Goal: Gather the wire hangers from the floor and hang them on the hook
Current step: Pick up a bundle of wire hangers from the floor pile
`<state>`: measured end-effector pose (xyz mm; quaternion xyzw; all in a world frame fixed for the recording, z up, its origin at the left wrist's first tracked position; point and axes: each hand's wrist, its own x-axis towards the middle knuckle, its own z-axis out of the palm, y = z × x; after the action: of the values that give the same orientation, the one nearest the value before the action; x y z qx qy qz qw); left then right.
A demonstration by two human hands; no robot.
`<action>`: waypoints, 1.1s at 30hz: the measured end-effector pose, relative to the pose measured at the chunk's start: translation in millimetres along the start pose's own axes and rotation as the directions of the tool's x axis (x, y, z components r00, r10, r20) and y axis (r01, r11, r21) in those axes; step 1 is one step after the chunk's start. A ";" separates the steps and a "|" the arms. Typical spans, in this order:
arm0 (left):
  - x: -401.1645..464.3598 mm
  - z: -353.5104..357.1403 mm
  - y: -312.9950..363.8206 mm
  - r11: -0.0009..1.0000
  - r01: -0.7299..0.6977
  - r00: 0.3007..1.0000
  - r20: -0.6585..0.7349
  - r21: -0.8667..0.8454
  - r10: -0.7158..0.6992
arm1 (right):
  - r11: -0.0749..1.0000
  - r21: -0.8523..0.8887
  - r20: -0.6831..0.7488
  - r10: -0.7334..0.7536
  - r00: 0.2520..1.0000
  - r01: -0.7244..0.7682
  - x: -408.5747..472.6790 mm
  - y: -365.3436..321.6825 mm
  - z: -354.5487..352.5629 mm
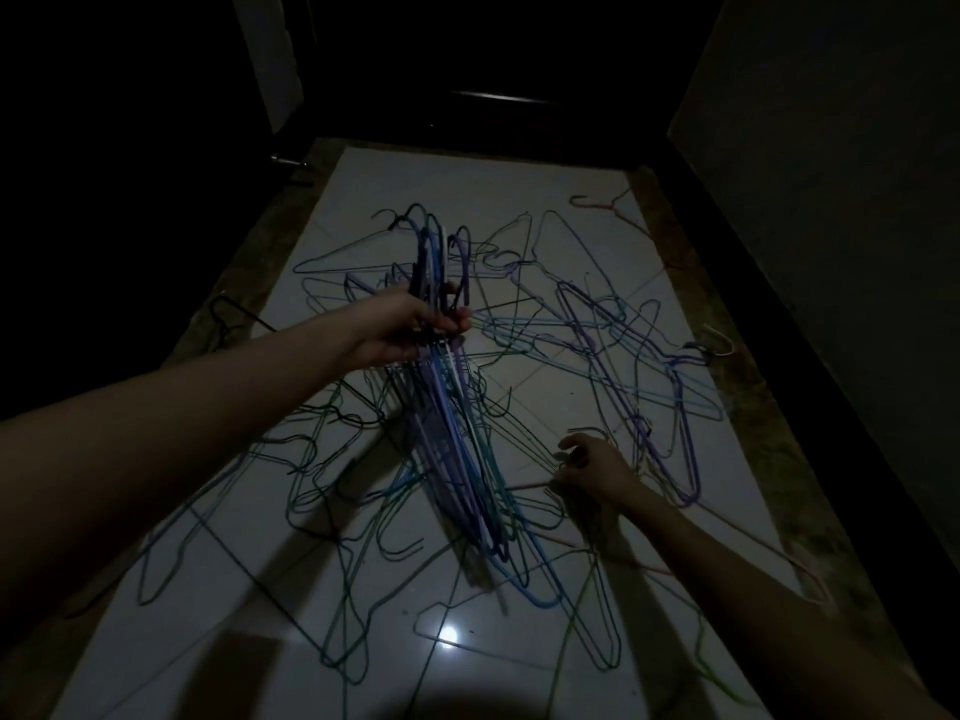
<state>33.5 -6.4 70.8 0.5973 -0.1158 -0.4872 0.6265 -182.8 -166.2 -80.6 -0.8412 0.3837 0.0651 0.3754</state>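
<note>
My left hand (410, 327) grips a bundle of blue, purple and white wire hangers (457, 449) by their necks, held above the floor with the hooks pointing away from me. Many loose wire hangers (613, 345) in blue, green, purple and black lie tangled across the white tiled floor (467, 189). Low at the right, my right hand (592, 467) reaches into the tangle and pinches a thin pinkish hanger (524, 484) lying on the tiles. No wall hook shows in the head view.
A reddish hanger (605, 202) lies apart at the far right. A black hanger (234, 317) sits at the left border. A dark door with a metal handle (288, 161) stands far left; a dark wall (831, 200) runs along the right.
</note>
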 end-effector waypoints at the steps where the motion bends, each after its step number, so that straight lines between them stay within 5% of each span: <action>1: 0.2 0.5 -0.3 1.000 0.002 1.000 0.002 -0.003 -0.002 | 1.000 -0.020 -0.005 0.007 1.000 -0.007 2.7 0.8 1.6; 10: 1.4 -10.6 -2.7 0.999 0.030 1.000 -0.002 0.031 -0.030 | 0.997 -0.064 -0.046 0.039 0.998 -0.042 9.9 3.2 13.8; 15: -3.2 -18.2 -0.8 0.998 0.043 0.999 0.006 0.047 -0.044 | 0.976 0.206 -0.246 -0.017 0.969 0.070 1.0 -16.1 6.6; 24: -14.4 -21.3 20.9 0.999 -0.002 1.000 -0.012 0.040 0.002 | 0.891 0.293 -0.393 -0.218 0.893 0.347 -17.4 -67.1 -54.0; 33: -32.0 -12.5 121.9 0.993 -0.056 0.998 -0.016 0.101 0.058 | 0.793 0.390 -0.451 -0.279 0.848 0.469 -25.0 -146.0 -117.3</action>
<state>84.2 2.6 186.6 0.6289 -0.1513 -0.4571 0.6105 -119.8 -169.3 97.5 -0.7758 0.2734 -0.2702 0.5004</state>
